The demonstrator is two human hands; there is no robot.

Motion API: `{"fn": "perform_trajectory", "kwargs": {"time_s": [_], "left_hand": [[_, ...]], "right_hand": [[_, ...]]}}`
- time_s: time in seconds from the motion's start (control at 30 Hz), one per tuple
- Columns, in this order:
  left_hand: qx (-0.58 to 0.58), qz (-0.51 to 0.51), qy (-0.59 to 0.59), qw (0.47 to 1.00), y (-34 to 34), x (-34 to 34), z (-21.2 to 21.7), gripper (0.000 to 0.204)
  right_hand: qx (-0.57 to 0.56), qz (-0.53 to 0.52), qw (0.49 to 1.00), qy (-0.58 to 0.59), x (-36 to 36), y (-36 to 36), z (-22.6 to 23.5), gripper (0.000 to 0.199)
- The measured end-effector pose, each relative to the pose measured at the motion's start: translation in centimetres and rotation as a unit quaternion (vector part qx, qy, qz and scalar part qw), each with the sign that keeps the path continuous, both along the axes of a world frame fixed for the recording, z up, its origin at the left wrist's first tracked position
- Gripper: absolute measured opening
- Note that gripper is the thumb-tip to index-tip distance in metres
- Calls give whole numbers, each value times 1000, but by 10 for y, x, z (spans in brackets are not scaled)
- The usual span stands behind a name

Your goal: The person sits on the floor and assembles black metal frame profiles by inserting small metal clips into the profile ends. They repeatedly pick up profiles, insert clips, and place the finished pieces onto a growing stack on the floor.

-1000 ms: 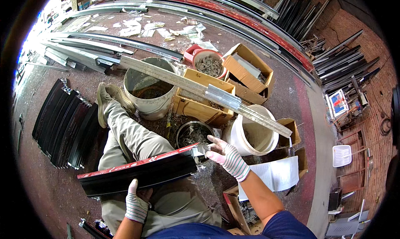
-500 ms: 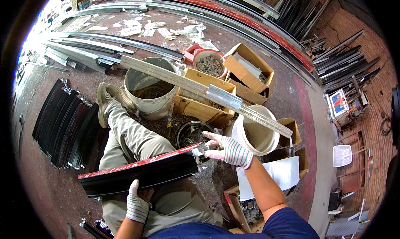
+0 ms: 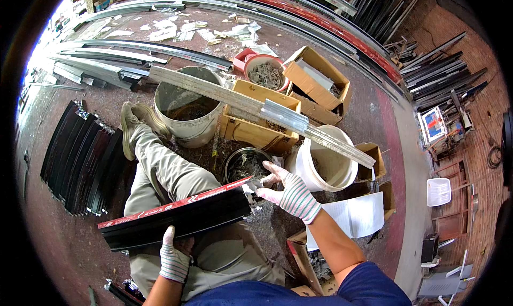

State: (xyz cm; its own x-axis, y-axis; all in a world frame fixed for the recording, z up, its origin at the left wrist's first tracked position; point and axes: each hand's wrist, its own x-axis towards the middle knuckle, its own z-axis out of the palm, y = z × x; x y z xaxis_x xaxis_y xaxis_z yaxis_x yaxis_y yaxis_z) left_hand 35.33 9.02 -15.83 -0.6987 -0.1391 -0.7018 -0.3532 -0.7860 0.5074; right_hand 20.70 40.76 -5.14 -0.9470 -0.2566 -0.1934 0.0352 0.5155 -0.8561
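Observation:
Across my lap lies a short black metal profile (image 3: 171, 224) with a red printed strip along its upper edge. My left hand (image 3: 175, 259), in a striped knit glove, grips its lower edge, thumb on the black face and fingers hidden beneath. At the profile's right end sits a small silvery metal fitting (image 3: 249, 189). My right hand (image 3: 296, 195), gloved alike, has its thumb and bent fingers closed around that fitting, while the index finger sticks out. Just beyond the fingers stands a round pot (image 3: 231, 170) of small dark metal pieces.
Similar black profiles (image 3: 80, 156) lie in a row at the left. A large grey bucket (image 3: 195, 131), a wooden box (image 3: 255, 134), a white bucket (image 3: 342, 173) and cardboard boxes (image 3: 344, 100) stand ahead. A long metal bar (image 3: 214, 93) spans the buckets. Paper sheets (image 3: 358, 216) lie at the right.
The profile's right end has tipped slightly down and left. My right hand has shifted a little left and its fingers have closed in on the end fitting. My left hand keeps its grip.

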Motion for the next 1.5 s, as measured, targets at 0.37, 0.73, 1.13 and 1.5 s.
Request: {"fn": "perform_trajectory", "kwargs": {"time_s": [0.37, 0.73, 1.13, 1.5], "left_hand": [[-13, 2, -3, 1000, 4, -2, 8, 54], [19, -6, 44, 999, 6, -7, 0, 55], [4, -13, 30, 999, 2, -7, 2, 59], [-1, -3, 20, 1000, 2, -6, 3, 69]], "right_hand": [[-9, 46, 998, -32, 0, -15, 4, 81], [-11, -192, 981, 15, -82, 72, -183, 30], [533, 53, 844, -28, -92, 21, -344, 40], [500, 35, 863, 58, -84, 23, -344, 23]]}}
